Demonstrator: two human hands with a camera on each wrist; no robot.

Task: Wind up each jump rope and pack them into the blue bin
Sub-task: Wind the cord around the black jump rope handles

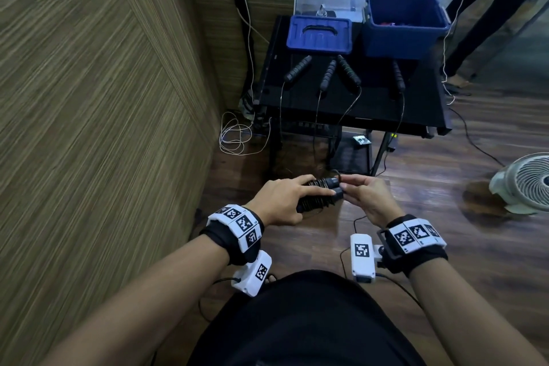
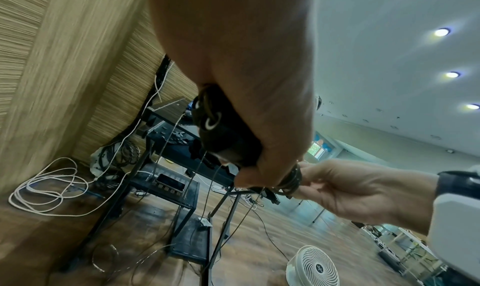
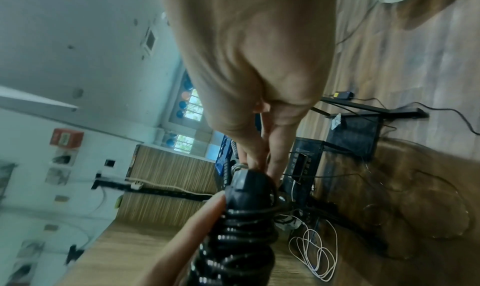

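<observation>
My left hand grips a black jump rope bundle, two handles side by side with cord coiled round them, in front of my waist. My right hand pinches the cord's end loop at the bundle's right tip. In the right wrist view the coiled bundle runs toward the camera under my right fingers. Several more black rope handles lie on the black table, their cords hanging over its front edge. The open blue bin stands at the table's back right, with something red and dark inside.
The bin's blue lid lies at the table's back left. A wood-grain wall runs along the left. White cable coils lie on the floor, a white fan stands right, and a person's legs stand beyond the table.
</observation>
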